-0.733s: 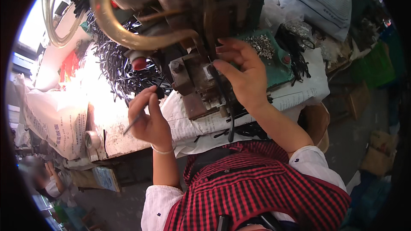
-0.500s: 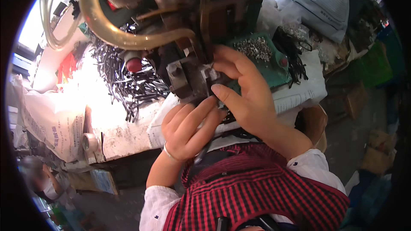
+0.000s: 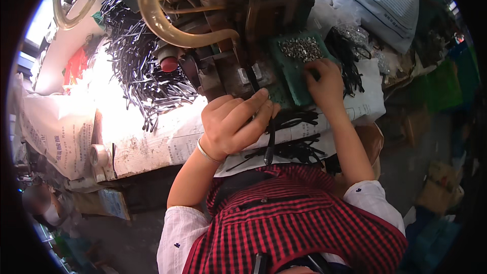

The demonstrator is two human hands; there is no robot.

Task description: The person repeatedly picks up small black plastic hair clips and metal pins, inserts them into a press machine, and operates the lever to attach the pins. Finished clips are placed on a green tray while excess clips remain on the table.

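Note:
My left hand is closed, pinching a black cable between thumb and fingers at the front of the machine. The cable's ribbed lower end hangs down toward my apron. Its upper part runs to the metal fixture of the machine. My right hand is at the green tray, just below a heap of small metal parts. Its fingers are curled together, and whatever lies between them is hidden.
A large pile of black cables covers the bench on the left, beside a red button. More black cables lie along the front edge. A clear hose loops before the machine. White sacks stand at the back right.
My right hand has left the fixture and moved right to the green tray. My left hand has shifted slightly up and right, still on the cable. The head view has shifted a little.

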